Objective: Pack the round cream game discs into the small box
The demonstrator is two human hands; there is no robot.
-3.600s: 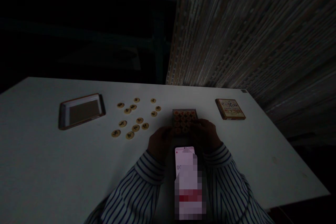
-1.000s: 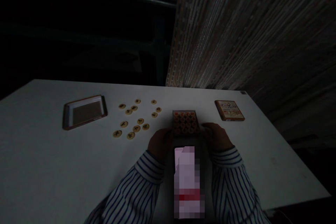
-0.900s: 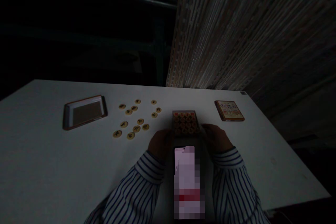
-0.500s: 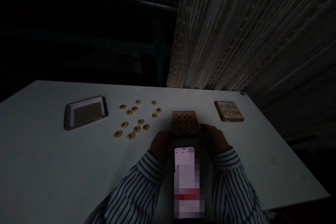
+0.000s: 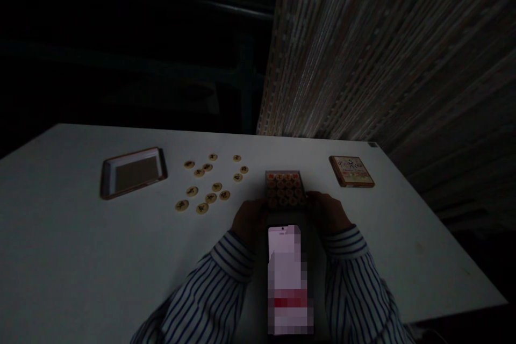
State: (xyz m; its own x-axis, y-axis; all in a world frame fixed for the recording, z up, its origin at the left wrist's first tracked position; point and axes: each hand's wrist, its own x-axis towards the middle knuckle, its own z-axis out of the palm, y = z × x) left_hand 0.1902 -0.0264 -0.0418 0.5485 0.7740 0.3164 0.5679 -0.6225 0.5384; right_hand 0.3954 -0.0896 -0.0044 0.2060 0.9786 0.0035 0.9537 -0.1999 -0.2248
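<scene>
The scene is very dim. A small open box [image 5: 284,185] packed with round game pieces sits on the white table [image 5: 72,258] straight ahead. My left hand [image 5: 246,219] is curled against the box's near left corner. My right hand [image 5: 331,214] is curled against its near right corner. Both sleeves are striped. Several loose round pieces [image 5: 206,183] with dark marks lie scattered just left of the box. A lit phone [image 5: 288,274] stands between my forearms, close to me.
A shallow rectangular tray [image 5: 133,172] lies at the far left of the pieces. A flat printed box lid [image 5: 352,170] lies to the right. A ribbed wall [image 5: 382,54] rises behind the table's far right; the table's right edge is near.
My right hand, which lay over the box front and then drew out to the right, has come back in against the box's near right corner. The left hand barely moved.
</scene>
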